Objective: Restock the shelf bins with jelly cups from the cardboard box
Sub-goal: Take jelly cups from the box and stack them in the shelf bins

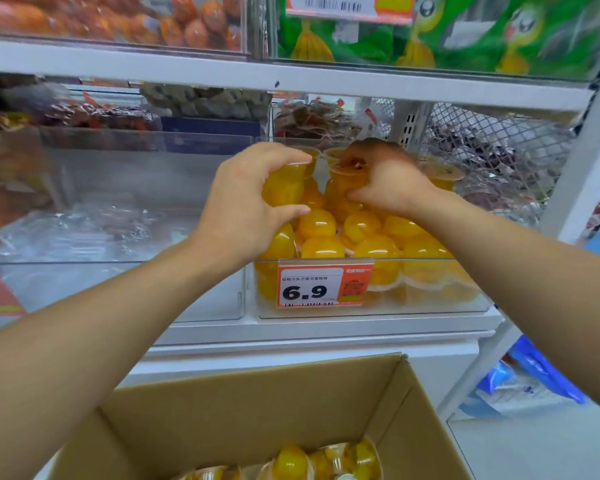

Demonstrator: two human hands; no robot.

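Reaching over a clear plastic bin [371,311], both hands work above a heap of yellow jelly cups [361,237]. The left hand [246,202] curls its fingers and thumb round one cup [284,185], a small glossy dome of translucent yellow with a thin flared rim, held at the bin's left side over the pile. The right hand [385,181] pinches a second cup [343,183] between thumb and bent fingers, its foil lid facing up; how many fingers touch it is hard to tell, since the knuckles hide them. These two cups sit close together, just above the rest.

Inside the bin the cups lie jumbled, rounded bottoms mostly up, smooth and shiny, filling it past the front wall. An orange and white price tag [321,287] reading 6.9 is clipped to that wall. A neighbouring bin [118,282] on the left is see-through too and holds crinkled clear wrappers.

Below, an open cardboard box [413,410] of plain brown, matte board shows a few more cups [326,460] at its bottom edge. White metal shelving [291,79] runs across above, with wire mesh [482,133] behind on the right.
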